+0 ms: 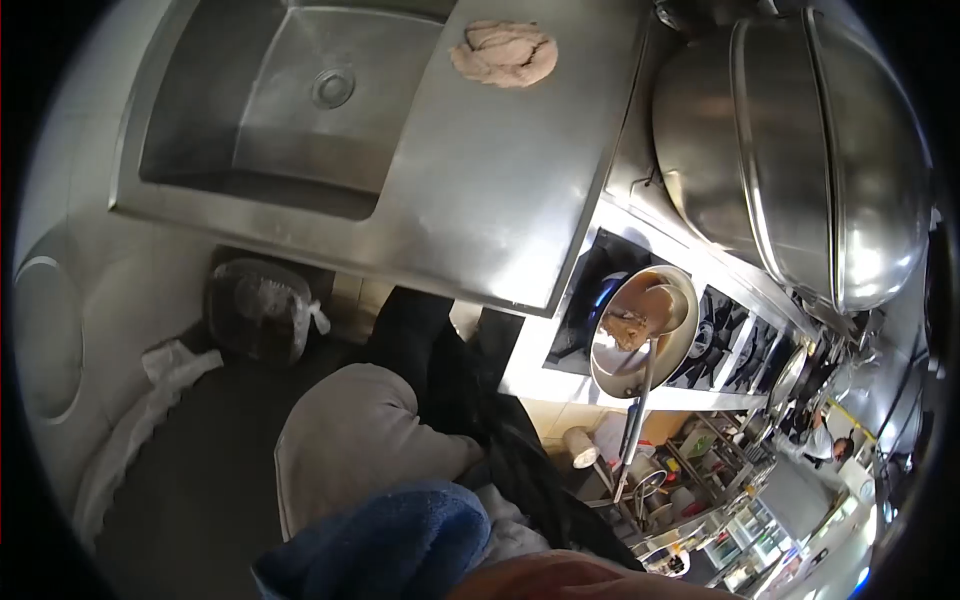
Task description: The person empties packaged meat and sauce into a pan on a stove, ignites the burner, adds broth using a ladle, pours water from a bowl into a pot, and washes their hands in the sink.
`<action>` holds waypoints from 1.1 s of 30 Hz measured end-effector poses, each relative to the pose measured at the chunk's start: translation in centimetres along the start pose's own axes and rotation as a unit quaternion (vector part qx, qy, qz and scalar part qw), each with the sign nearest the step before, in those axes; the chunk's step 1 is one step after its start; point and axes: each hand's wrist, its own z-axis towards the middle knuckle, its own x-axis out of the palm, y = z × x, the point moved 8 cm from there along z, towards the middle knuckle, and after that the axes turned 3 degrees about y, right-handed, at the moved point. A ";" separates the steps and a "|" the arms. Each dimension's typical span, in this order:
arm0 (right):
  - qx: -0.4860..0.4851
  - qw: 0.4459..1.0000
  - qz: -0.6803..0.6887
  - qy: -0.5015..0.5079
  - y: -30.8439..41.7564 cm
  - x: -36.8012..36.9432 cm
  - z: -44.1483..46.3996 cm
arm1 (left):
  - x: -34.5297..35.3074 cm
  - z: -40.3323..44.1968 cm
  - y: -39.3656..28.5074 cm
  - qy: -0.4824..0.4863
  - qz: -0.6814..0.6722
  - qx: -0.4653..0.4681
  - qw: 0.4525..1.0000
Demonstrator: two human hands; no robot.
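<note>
Neither of my hands can be made out. A pan (602, 372) of brown sauce with a lump in it sits on the stove, a blue flame at its edge. In the pan rests a ladle (673, 308), its long handle reaching over the rim beside the pan's handle. A light grey sleeve or cloth (350, 435) and a blue cloth (400, 535) are close to the camera, with a blurred reddish shape (590, 578) at the bottom edge that I cannot identify.
A steel sink (300, 130) adjoins a steel counter (480, 190) bearing a crumpled pinkish cloth (503, 54). Near the stove (520, 365) stands a large steel vessel (790, 160). A lined bin (262, 310) is below the sink. Another person (820, 442) is far off.
</note>
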 end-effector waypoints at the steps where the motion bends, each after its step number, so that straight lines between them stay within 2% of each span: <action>1: 0.009 1.000 -0.001 -0.003 0.0 0.4 -0.3 | -0.1 0.8 -0.4 -0.010 0.018 -0.003 1.000; 6: 0.055 0.998 -0.006 -0.006 -0.9 3.4 -1.0 | -0.8 3.2 -1.6 -0.033 0.147 -0.026 0.988; 9: 0.057 0.998 -0.013 0.005 -1.6 4.7 -1.4 | -2.2 0.8 -1.8 -0.023 0.275 -0.046 0.960; 12: 0.021 0.999 -0.023 0.032 -2.3 5.9 -1.1 | -3.9 -5.7 -2.3 0.014 0.438 -0.066 0.896; 15: -0.066 0.995 -0.039 0.063 -1.8 6.9 0.7 | -3.3 -15.4 -3.3 0.086 0.580 -0.102 0.804; 19: -0.295 0.952 -0.026 0.083 4.6 7.7 3.5 | 0.1 -25.7 -5.0 0.208 0.664 -0.168 0.698; 20: -0.312 0.949 -0.036 0.037 14.6 7.4 -1.9 | 3.5 -29.6 -6.2 0.244 0.668 -0.182 0.678; 21: -0.327 0.942 -0.068 0.024 19.0 7.4 -2.9 | 6.9 -33.6 -7.4 0.281 0.671 -0.195 0.658; 22: -0.405 0.914 -0.018 0.016 22.1 7.6 -3.2 | 11.4 -37.8 -8.3 0.334 0.657 -0.172 0.654; 25: -0.493 0.869 0.011 -0.020 32.3 7.9 -7.0 | 20.4 -41.4 -6.9 0.487 0.624 -0.049 0.609; 26: -0.529 0.848 0.024 -0.031 35.1 8.4 -8.3 | 22.5 -41.6 -5.4 0.517 0.621 0.077 0.584; 27: -0.554 0.827 0.085 -0.034 36.9 9.3 -8.4 | 24.6 -41.9 -4.2 0.533 0.679 0.327 0.384; 28: -0.578 0.802 0.148 -0.037 38.5 10.3 -8.1 | 25.8 -42.1 -2.6 0.531 0.679 0.397 0.316; 29: -0.572 0.803 0.158 -0.052 39.7 11.6 -6.9 | 25.6 -40.4 -0.8 0.450 0.753 0.448 0.172; 30: -0.581 0.797 0.148 -0.072 40.9 12.8 -6.4 | 25.2 -37.7 -0.2 0.434 0.761 0.466 0.125; 32: -0.636 0.753 0.088 -0.141 44.4 14.1 -8.8 | 26.5 -36.0 -2.2 0.488 0.737 0.443 0.152; 33: -0.647 0.744 0.057 -0.156 45.8 15.2 -9.0 | 26.8 -33.6 -5.0 0.472 0.745 0.435 0.184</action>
